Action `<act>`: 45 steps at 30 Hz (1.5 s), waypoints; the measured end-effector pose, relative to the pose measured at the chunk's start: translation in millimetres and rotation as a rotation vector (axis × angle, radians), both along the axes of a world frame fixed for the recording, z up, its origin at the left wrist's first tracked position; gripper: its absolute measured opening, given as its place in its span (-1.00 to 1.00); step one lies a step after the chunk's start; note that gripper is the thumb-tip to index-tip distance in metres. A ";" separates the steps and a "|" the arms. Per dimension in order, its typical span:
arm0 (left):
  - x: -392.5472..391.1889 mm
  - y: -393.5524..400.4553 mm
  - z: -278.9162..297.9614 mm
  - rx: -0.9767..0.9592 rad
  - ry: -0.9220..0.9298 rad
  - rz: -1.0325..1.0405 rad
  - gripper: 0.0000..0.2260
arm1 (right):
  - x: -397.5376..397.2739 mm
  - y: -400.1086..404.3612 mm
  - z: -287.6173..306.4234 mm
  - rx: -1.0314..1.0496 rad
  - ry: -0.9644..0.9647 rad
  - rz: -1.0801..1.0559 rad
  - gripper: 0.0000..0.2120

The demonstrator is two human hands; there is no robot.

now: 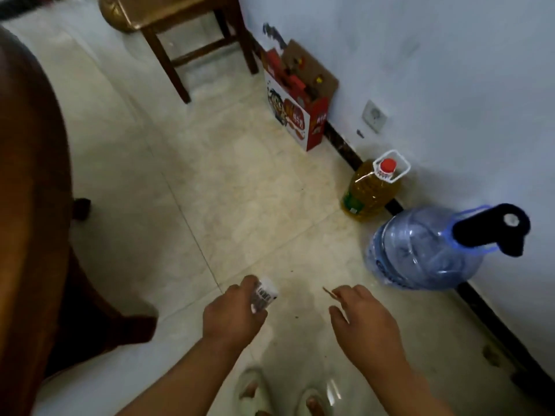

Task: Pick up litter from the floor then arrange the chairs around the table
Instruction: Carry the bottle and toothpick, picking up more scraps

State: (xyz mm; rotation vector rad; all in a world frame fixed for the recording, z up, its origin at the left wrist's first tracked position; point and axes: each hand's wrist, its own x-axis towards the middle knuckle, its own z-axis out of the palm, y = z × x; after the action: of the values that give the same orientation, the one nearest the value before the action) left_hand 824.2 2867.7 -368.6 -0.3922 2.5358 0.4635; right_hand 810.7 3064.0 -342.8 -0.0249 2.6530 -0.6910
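Note:
My left hand (232, 315) grips a small white wrapper with a barcode (264, 294), held low over the pale tiled floor. My right hand (365, 321) is beside it, its fingertips pinching a thin brown stick (328, 292). A few dark crumbs (295, 317) lie on the tiles between the hands. The round dark wooden table (33, 205) fills the left edge. A wooden chair (180, 31) with a golden seat stands at the top, away from the table.
Along the right wall stand a red printed carton (295, 115), a yellow oil bottle (372, 187) and a large blue water jug with a black pump (426, 250). My feet in pale slippers (282, 394) are at the bottom. A wall socket (374, 115) sits low.

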 end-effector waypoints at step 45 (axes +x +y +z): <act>-587.3 -462.8 238.2 -0.094 0.227 1.009 -0.49 | -748.9 -579.4 198.5 -0.215 0.133 0.969 -0.79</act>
State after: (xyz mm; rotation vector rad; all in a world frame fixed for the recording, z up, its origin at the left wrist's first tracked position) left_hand 236.9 2404.9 -130.4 -1.7524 2.3952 0.7659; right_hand 61.8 2484.6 -144.3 -1.3346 2.2452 -0.6108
